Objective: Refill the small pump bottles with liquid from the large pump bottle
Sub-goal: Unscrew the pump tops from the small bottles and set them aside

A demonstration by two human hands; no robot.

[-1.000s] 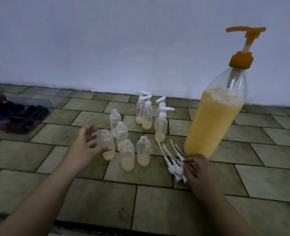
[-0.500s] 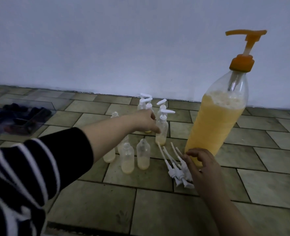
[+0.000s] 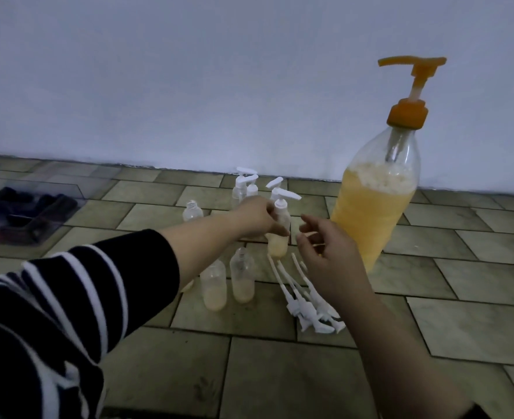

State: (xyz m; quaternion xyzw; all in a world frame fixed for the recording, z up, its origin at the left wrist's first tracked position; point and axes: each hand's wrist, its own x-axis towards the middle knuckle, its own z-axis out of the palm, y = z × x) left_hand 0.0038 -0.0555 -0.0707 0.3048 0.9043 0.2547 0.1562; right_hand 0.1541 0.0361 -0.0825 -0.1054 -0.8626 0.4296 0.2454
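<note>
- A small pump bottle [image 3: 279, 229] with a white pump top is gripped around its middle by the left hand [image 3: 254, 216]; yellowish liquid is seen in its lower part, and whether its base touches the floor cannot be told.
- The right hand [image 3: 325, 255] is held just beside that bottle, fingers loosely curled and apart, with nothing in it.
- The large pump bottle [image 3: 376, 207], topped by an orange pump [image 3: 409, 86], is stood upright on the tiled floor [image 3: 280, 373] to the right, filled most of the way with yellow liquid under a layer of foam.
- More capped small bottles [image 3: 243, 186] are grouped behind the left hand, near the wall [image 3: 189, 71].
- Open small bottles [image 3: 242, 276] without pumps are stood in front, each partly filled.
- A bunch of loose white pumps [image 3: 307, 303] is laid on the floor below the right hand.
- A striped sleeve [image 3: 68, 297] is worn on the left arm.
</note>
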